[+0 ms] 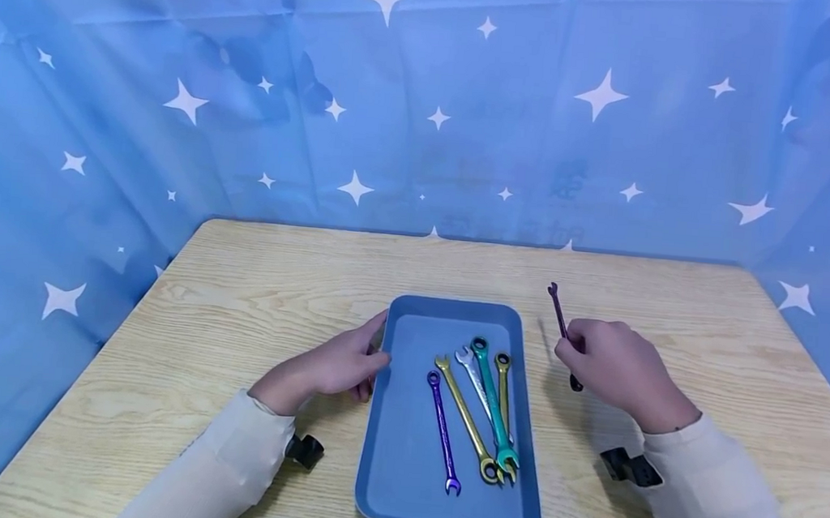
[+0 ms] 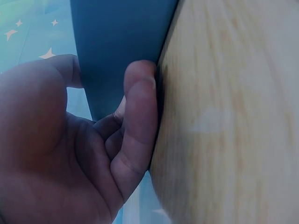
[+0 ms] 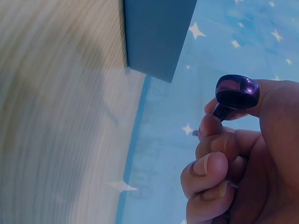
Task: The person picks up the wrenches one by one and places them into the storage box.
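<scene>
My right hand [image 1: 614,368] pinches a dark purple wrench [image 1: 558,309] above the table, to the right of the blue tray [image 1: 400,453]. Its open end points away and its ring end [image 3: 237,91] sticks out behind the fingers. On the tray's left side, my left hand [image 1: 337,363] holds the wall, thumb at the rim and curled fingers [image 2: 140,112] low against the outside. Inside the tray lie a violet wrench [image 1: 442,424], a long yellow wrench [image 1: 463,407], a silver wrench [image 1: 475,380], a green wrench [image 1: 492,395] crossing over the silver one, and a shorter gold wrench [image 1: 503,388].
The tray stands on a light wood table [image 1: 274,280], whose far edge meets a blue curtain [image 1: 396,127] with white stars. More of this curtain hangs at both sides. A black strap mount sits at each wrist, over pale sleeves [image 1: 718,494].
</scene>
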The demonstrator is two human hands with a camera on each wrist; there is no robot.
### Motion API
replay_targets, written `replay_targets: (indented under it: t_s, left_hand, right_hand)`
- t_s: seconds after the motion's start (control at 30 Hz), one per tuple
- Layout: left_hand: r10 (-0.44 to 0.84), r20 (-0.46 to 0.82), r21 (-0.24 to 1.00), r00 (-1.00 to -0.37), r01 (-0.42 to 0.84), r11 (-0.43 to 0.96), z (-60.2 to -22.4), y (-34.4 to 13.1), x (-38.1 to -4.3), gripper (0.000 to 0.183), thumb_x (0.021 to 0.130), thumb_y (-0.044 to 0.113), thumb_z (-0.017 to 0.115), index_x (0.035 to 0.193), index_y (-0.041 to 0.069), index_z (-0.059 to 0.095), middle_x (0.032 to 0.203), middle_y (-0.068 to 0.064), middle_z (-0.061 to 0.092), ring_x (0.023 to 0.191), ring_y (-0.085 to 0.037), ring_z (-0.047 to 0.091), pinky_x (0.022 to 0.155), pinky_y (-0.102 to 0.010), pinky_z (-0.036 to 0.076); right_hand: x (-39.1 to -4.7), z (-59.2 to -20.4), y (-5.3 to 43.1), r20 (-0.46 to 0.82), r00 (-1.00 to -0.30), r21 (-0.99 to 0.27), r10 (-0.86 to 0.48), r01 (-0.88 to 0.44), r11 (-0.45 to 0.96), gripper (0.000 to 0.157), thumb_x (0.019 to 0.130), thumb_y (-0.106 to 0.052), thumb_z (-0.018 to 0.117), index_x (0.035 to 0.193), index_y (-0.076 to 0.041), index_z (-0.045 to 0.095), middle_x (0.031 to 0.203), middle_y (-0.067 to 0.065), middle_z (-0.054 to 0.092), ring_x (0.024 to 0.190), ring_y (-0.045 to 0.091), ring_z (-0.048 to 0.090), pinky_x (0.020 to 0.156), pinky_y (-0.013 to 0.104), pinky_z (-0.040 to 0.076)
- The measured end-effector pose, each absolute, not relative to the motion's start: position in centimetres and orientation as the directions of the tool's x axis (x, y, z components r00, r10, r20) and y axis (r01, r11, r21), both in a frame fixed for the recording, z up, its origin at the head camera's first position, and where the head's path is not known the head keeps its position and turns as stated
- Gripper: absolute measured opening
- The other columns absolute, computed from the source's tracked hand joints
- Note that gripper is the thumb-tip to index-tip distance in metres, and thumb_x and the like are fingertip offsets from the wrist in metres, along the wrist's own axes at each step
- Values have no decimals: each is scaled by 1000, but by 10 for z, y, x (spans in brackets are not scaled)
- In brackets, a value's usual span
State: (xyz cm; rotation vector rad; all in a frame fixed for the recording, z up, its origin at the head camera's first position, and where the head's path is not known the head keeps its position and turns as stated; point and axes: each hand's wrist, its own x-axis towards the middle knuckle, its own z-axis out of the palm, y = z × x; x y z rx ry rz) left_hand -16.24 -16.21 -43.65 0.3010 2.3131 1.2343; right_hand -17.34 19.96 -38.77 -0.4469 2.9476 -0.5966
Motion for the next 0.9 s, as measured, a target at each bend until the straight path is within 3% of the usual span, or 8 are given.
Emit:
replay_targets:
  t_s: [0.9]
  left_hand:
    - [411, -324, 828, -852, -46, 559, -436, -162, -163, 77, 102, 21, 45, 161, 35, -3, 65, -12, 62, 57, -25, 64, 55, -40, 58]
  right_hand:
    - [-164, -392, 182, -11, -939, -371, -343, -314, 874, 31, 94, -16, 50, 64, -16, 53, 51, -6, 38, 45, 12, 34, 44, 25, 27]
